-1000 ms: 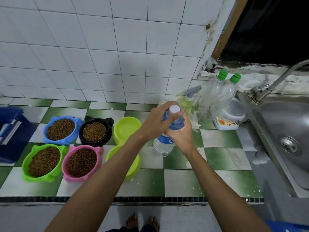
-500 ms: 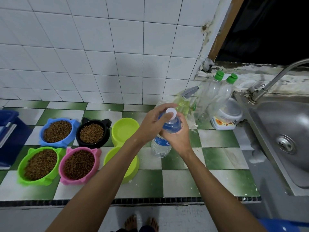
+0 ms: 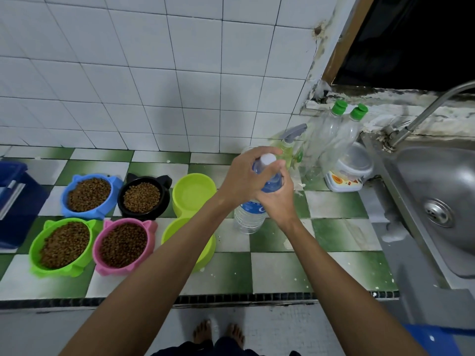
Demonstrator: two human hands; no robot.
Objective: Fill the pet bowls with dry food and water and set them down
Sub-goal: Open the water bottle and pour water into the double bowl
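Observation:
A clear water bottle (image 3: pixel 248 217) with a blue label and white cap (image 3: pixel 267 158) stands on the green-and-white tiled counter (image 3: pixel 280 271). My left hand (image 3: pixel 243 178) curls round its cap from the left. My right hand (image 3: pixel 279 201) grips the bottle's shoulder just below. To the left, the blue bowl (image 3: pixel 114 185), black bowl (image 3: pixel 164 199), green bowl (image 3: pixel 34 250) and pink bowl (image 3: pixel 152 231) all hold brown kibble. A lime double bowl (image 3: pixel 194 181) beside the bottle has no kibble; my left forearm covers part of its near half.
A steel sink (image 3: pixel 416 176) with a tap (image 3: pixel 424 114) lies at the right. Behind the bottle stand a spray bottle (image 3: pixel 291 140), two clear bottles with green caps (image 3: pixel 336 129) and a white tub (image 3: pixel 352 170). A dark blue bin (image 3: pixel 15 201) sits far left.
Both hands stay on the bottle, which has not left the counter. My left fingers have shifted slightly round the cap.

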